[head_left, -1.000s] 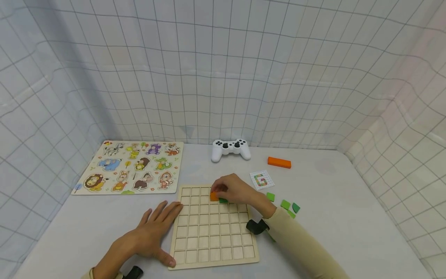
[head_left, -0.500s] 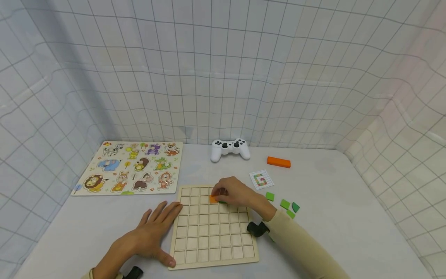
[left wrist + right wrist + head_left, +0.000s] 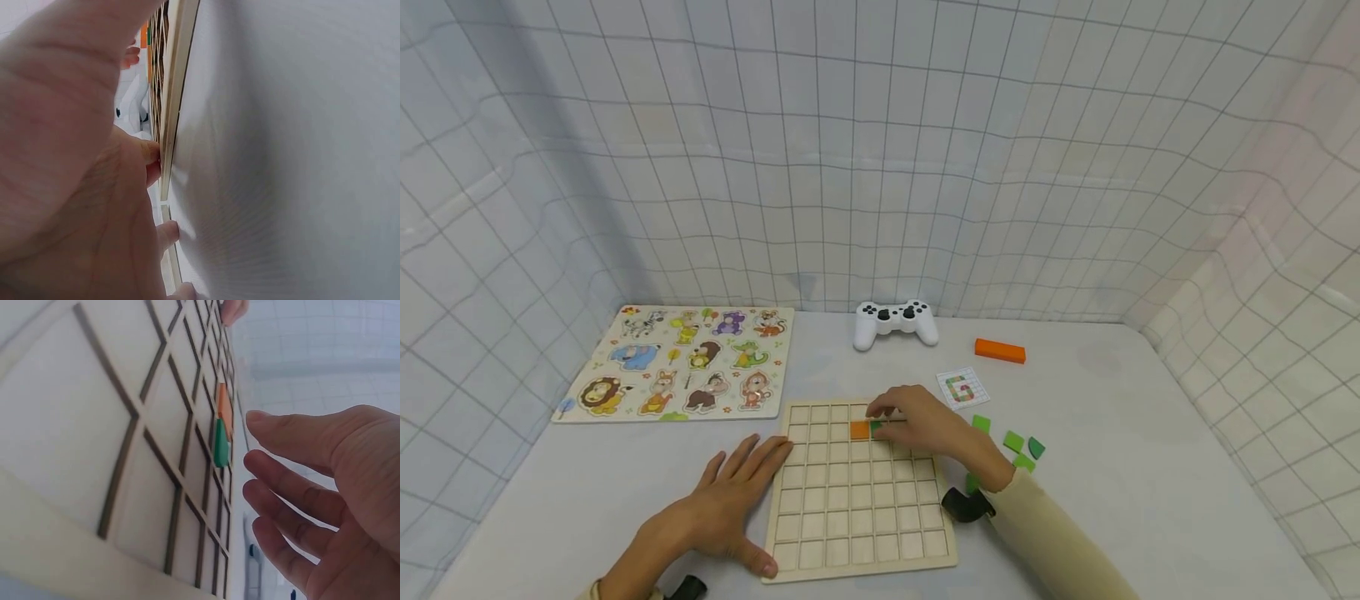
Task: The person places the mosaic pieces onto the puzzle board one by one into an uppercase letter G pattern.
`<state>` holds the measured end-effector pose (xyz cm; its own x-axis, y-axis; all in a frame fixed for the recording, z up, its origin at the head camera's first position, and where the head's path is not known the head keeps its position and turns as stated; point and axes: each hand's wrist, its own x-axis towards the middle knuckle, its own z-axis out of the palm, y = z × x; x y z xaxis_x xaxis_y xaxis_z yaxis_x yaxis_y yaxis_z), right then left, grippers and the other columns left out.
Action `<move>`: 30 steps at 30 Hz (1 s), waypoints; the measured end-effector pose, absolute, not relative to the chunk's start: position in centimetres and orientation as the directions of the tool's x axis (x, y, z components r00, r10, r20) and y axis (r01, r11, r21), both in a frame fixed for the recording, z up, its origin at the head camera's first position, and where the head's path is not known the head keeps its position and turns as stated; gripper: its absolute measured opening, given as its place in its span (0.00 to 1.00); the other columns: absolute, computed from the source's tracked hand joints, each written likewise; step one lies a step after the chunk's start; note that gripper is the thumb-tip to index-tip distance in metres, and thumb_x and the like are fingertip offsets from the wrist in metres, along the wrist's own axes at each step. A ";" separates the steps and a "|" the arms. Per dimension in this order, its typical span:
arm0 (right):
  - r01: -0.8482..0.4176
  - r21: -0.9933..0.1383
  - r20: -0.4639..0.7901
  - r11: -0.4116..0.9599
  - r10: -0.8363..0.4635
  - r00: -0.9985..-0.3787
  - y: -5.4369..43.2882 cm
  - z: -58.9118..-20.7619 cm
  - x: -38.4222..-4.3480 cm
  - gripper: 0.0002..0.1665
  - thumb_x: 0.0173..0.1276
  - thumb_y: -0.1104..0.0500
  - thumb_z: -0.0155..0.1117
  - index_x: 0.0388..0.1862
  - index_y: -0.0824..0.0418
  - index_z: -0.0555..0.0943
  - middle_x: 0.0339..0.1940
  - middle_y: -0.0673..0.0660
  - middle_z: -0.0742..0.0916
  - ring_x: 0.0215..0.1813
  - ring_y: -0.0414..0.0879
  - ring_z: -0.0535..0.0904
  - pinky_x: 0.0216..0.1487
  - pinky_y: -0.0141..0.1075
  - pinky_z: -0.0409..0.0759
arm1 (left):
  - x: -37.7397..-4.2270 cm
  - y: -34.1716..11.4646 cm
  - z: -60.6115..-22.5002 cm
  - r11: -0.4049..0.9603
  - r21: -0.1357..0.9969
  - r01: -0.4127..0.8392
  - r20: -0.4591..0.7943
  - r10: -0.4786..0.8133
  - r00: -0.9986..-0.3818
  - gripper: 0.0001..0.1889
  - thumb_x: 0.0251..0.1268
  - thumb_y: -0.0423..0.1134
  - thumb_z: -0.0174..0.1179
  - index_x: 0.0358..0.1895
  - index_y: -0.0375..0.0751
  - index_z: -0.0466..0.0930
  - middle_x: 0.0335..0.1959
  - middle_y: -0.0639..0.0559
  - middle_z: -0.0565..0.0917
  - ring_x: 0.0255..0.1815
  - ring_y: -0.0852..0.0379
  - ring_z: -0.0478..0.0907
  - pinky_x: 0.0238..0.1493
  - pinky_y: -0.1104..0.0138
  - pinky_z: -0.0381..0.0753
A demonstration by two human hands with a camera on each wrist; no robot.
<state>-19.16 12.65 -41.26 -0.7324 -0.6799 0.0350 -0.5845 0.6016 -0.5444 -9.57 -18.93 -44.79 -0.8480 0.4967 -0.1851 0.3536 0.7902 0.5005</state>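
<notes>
A wooden grid board [image 3: 857, 500] lies on the table in front of me. An orange tile [image 3: 859, 430] sits in a cell of its second row, with a green tile [image 3: 876, 429] right beside it. My right hand [image 3: 917, 421] hovers just over these tiles with relaxed, straight fingers and holds nothing; in the right wrist view the fingers [image 3: 294, 487] stand apart from the orange tile [image 3: 224, 407] and green tile [image 3: 220, 442]. My left hand [image 3: 730, 500] lies flat on the table, fingers against the board's left edge [image 3: 170, 137].
Several loose green tiles [image 3: 1015, 440] lie right of the board, near a small pattern card [image 3: 962, 387]. Behind are a white game controller [image 3: 896, 322], an orange block [image 3: 1000, 351] and an animal puzzle board [image 3: 681, 360]. Gridded white walls enclose the table.
My right hand set the orange tile into its cell beside the green one, let go and drew back to the right. The left hand has stayed in place.
</notes>
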 end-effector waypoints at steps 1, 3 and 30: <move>-0.585 -0.547 0.044 0.599 -0.677 -0.735 12.9 -41.1 -19.0 0.14 0.69 0.58 0.69 0.52 0.58 0.85 0.48 0.51 0.89 0.50 0.45 0.81 0.54 0.38 0.80 | -9.5 -18.9 -44.6 0.790 0.499 0.356 -0.186 0.499 -0.847 0.79 0.19 0.81 0.70 0.82 0.50 0.42 0.83 0.47 0.45 0.81 0.30 0.37 0.70 0.27 0.35; -0.593 -0.543 0.064 0.595 -0.674 -0.736 13.5 -40.8 -18.6 0.15 0.69 0.57 0.68 0.53 0.58 0.85 0.48 0.51 0.88 0.50 0.46 0.81 0.54 0.39 0.80 | -9.5 -18.9 -44.4 0.796 0.494 0.351 -0.196 0.495 -0.846 0.79 0.19 0.82 0.69 0.82 0.50 0.42 0.83 0.47 0.44 0.81 0.30 0.36 0.70 0.27 0.35; -0.488 -0.522 0.083 0.700 -0.528 -0.845 23.5 -40.9 -17.2 0.16 0.66 0.58 0.72 0.51 0.61 0.85 0.49 0.54 0.89 0.50 0.52 0.82 0.55 0.50 0.82 | -9.5 -19.0 -45.0 0.793 0.499 0.348 -0.182 0.489 -0.853 0.80 0.17 0.82 0.69 0.82 0.51 0.42 0.83 0.48 0.46 0.82 0.34 0.37 0.71 0.29 0.36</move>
